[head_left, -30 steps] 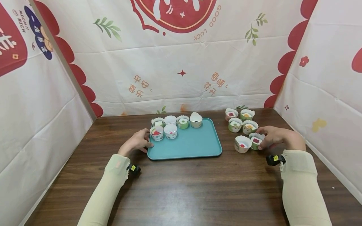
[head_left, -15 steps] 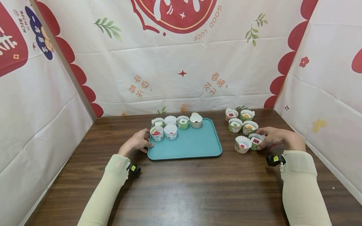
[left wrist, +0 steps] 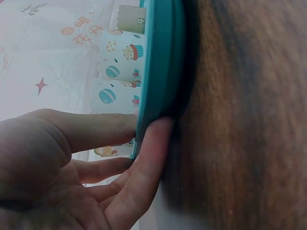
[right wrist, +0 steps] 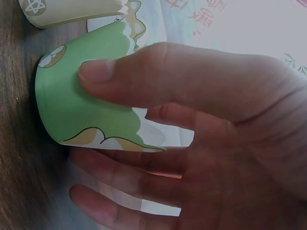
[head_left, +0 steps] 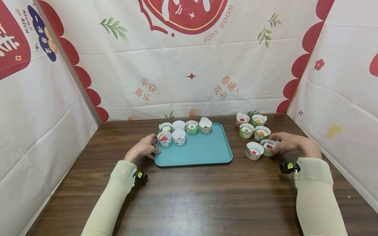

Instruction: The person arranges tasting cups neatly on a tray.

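Observation:
In the head view, my left hand [head_left: 143, 148] pinches the left edge of a teal tray [head_left: 203, 150]. The left wrist view shows the thumb at the rim of the tray [left wrist: 163, 57] and a finger underneath. Several paper baking cups stand in the tray's back left part, among them a white cup [head_left: 178, 137] and a green cup [head_left: 191, 128]. On the right, my right hand [head_left: 287, 144] holds a green paper cup [head_left: 266, 152] with a dark red and white piece inside. Up close, the thumb presses the side of this green cup [right wrist: 72, 100]; fingers lie behind it, partly hidden.
Several more filled paper cups stand close by my right hand, such as a beige cup [head_left: 254, 151], a green cup [head_left: 246, 131] and a pinkish cup [head_left: 242, 120]. A brown wooden table [head_left: 189, 200] bears everything. Printed white cloth [head_left: 189, 55] walls it at back and sides.

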A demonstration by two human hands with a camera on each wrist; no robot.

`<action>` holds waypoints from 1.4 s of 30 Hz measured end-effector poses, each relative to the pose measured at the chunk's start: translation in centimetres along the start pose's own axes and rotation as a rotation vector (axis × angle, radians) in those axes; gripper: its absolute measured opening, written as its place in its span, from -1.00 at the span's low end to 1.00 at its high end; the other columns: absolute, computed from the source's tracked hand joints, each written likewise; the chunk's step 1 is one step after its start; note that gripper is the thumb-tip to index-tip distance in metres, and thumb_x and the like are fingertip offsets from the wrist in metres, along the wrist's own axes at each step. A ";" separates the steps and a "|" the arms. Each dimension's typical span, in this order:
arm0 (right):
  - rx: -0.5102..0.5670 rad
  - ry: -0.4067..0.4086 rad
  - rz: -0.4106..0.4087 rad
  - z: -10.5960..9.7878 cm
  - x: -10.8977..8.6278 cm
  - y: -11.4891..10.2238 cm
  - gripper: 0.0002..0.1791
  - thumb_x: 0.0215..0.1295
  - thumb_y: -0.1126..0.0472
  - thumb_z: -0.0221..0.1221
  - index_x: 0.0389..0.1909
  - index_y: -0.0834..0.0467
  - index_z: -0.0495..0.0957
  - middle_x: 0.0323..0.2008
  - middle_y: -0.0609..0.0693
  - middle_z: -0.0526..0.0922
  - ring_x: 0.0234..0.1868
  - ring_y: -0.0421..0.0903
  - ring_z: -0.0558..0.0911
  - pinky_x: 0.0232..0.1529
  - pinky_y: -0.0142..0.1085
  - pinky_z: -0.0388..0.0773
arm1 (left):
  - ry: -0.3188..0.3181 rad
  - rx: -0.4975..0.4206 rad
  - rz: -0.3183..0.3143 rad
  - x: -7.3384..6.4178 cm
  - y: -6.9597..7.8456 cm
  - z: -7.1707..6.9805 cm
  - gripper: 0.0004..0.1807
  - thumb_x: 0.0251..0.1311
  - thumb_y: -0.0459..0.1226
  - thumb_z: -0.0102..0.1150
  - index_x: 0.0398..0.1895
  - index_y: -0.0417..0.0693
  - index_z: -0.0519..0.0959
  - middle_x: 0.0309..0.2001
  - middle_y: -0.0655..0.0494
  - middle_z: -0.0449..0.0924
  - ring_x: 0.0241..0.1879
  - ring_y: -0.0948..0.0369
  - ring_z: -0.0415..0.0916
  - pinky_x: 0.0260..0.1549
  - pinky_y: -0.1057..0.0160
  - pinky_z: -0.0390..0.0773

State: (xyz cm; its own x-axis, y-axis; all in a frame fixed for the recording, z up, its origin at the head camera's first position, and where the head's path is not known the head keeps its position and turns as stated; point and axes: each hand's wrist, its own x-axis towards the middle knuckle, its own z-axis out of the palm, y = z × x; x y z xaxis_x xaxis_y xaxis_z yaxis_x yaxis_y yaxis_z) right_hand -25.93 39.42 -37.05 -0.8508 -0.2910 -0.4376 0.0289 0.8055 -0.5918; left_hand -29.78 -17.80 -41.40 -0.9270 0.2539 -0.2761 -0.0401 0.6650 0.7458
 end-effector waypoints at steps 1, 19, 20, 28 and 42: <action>0.003 0.002 0.000 0.0 -0.1 0.0 -0.38 0.29 0.22 0.34 0.22 0.43 0.31 0.22 0.51 0.29 0.01 0.09 0.53 -0.06 0.04 0.72 | 0.001 0.000 0.000 0.0 0.0 0.0 -0.21 0.29 -0.44 0.31 0.51 -0.26 0.15 0.11 -0.32 0.45 -0.09 -0.01 0.62 -0.29 0.12 0.81; 0.049 0.070 0.014 -0.5 -1.9 0.3 -0.46 0.22 0.18 0.35 0.06 0.37 0.33 -0.02 0.20 0.51 -0.09 -0.03 0.56 -0.11 -0.11 0.74 | 0.006 0.008 -0.002 0.1 0.1 0.0 -0.23 0.30 -0.43 0.31 0.51 -0.25 0.16 0.15 -0.36 0.44 -0.09 -0.02 0.64 -0.29 0.12 0.80; 0.050 0.073 0.012 -0.6 -2.1 0.3 -0.46 0.23 0.18 0.35 0.06 0.38 0.33 -0.02 0.20 0.51 -0.09 -0.03 0.57 -0.11 -0.10 0.75 | 0.007 0.009 -0.002 0.1 0.1 0.0 -0.23 0.30 -0.43 0.31 0.51 -0.26 0.16 0.16 -0.36 0.44 -0.09 -0.02 0.64 -0.29 0.12 0.80; 0.042 0.137 -0.048 -1.3 -3.3 -0.7 -0.43 0.24 0.14 0.35 0.08 0.37 0.33 -0.04 0.17 0.54 -0.12 -0.05 0.60 -0.14 -0.11 0.77 | 0.012 0.018 0.002 0.1 0.2 0.0 -0.22 0.30 -0.42 0.31 0.52 -0.26 0.15 0.19 -0.37 0.44 -0.06 -0.04 0.64 -0.28 0.11 0.80; -0.156 0.446 -0.226 -1.3 -2.7 -2.1 -0.57 0.25 0.11 0.36 0.00 0.26 0.48 -0.20 0.07 0.59 -0.28 -0.25 0.50 -0.29 -0.37 0.50 | 0.008 0.026 -0.009 0.0 0.0 0.0 -0.23 0.31 -0.39 0.32 0.51 -0.24 0.17 0.19 -0.36 0.45 -0.06 -0.04 0.63 -0.26 0.10 0.80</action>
State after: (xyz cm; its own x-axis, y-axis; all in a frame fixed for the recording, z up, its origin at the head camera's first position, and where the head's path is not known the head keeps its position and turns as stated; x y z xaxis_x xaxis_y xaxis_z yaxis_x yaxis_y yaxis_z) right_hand -24.35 39.16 -33.71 -0.9686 -0.2453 0.0406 -0.2307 0.8256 -0.5150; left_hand -29.77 -17.77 -41.39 -0.9297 0.2421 -0.2777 -0.0390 0.6849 0.7276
